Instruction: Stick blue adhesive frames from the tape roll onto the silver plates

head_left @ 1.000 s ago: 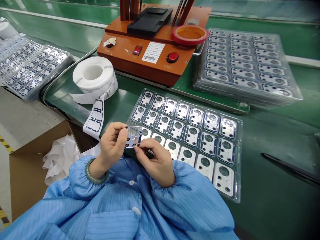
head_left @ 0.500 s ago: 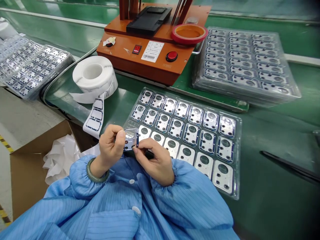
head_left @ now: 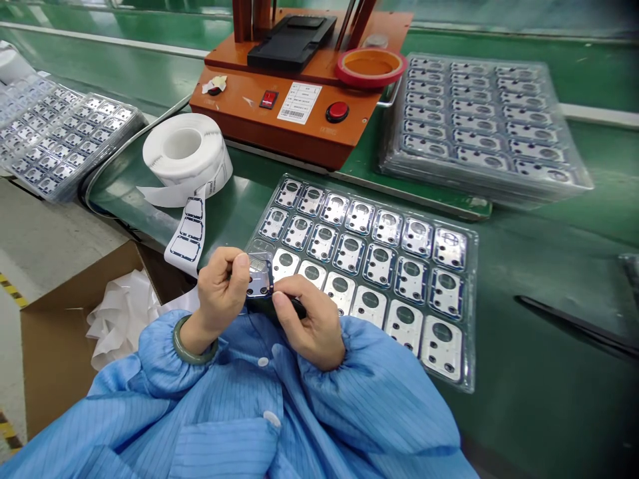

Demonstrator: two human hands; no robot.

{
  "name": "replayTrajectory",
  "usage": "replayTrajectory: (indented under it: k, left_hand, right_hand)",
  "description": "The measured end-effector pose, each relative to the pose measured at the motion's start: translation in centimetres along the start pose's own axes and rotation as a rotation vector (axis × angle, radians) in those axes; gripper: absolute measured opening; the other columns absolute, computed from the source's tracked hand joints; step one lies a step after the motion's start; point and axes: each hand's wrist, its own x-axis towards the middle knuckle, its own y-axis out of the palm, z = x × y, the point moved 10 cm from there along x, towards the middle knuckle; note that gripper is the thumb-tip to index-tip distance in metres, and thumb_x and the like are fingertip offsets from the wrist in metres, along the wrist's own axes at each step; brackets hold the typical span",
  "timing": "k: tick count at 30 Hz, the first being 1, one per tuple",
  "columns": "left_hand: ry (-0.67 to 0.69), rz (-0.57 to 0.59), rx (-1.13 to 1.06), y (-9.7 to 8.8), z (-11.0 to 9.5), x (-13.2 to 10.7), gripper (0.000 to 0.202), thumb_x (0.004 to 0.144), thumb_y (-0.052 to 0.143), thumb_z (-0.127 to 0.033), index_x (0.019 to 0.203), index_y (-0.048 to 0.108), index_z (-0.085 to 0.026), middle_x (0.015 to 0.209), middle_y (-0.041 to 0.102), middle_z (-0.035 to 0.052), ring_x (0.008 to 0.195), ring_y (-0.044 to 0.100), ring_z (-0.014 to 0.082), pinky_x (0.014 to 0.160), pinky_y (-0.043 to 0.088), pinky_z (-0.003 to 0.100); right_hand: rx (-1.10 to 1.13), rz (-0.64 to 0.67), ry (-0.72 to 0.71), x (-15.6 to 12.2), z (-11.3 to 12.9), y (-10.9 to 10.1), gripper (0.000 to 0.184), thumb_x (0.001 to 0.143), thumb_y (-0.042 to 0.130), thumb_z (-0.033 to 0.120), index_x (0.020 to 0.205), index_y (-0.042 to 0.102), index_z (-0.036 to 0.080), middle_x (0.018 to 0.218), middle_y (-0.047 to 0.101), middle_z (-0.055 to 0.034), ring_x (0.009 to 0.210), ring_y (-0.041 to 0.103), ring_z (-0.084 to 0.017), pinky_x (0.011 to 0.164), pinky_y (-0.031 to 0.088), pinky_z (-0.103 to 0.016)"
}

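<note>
Left hand and right hand both clenched in a pinch on one small metal plate with a blue edge, held from either side just above the near left corner of a clear blister tray full of similar plates. Left of the tray, a roll of white label backing, with a strip of blue-outlined labels trailing down almost to the left hand. Farther left past the roll, a stack of filled trays. Beyond the tray's far edge, an orange machine with a red button. Behind and right of the tray, a taller tray stack. Right of the tray, a wide open stretch of green tabletop around a thin dark strip. Below and left of the tray, past the tabletop's near edge, a cardboard box of crumpled white film. Along the tray's near edge, blue striped sleeves, with little room between them and the tray
</note>
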Motion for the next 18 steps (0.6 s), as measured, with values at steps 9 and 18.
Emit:
replayTrajectory:
  k: [9, 18]
  left_hand:
    - [0.026, 0.007, 0.048, 0.4, -1.0, 0.3, 0.014, 0.092, 0.050, -0.018, 0.079, 0.053, -0.018, 0.061, 0.048, -0.0059, 0.051, 0.044, 0.0046, 0.051, 0.038, 0.015]
    - [-0.199, -0.045, -0.051, 0.0, 1.1, -0.1, 0.024, 0.094, 0.048, -0.030, 0.075, 0.054, -0.017, 0.061, 0.047, -0.0046, 0.050, 0.043, 0.0056, 0.048, 0.036, 0.016]
  right_hand:
    - [-0.330, -0.152, -0.294, -1.4, 2.6, -0.5, 0.018, 0.086, 0.052, 0.011, 0.101, 0.060, 0.016, 0.077, 0.070, -0.0062, 0.061, 0.058, -0.016, 0.057, 0.046, -0.028]
    - [-0.193, -0.254, 0.003, -1.8, -0.5, -1.9, 0.029, 0.091, 0.046, 0.021, 0.117, 0.060, 0.019, 0.084, 0.070, -0.0053, 0.063, 0.063, -0.015, 0.059, 0.051, -0.029]
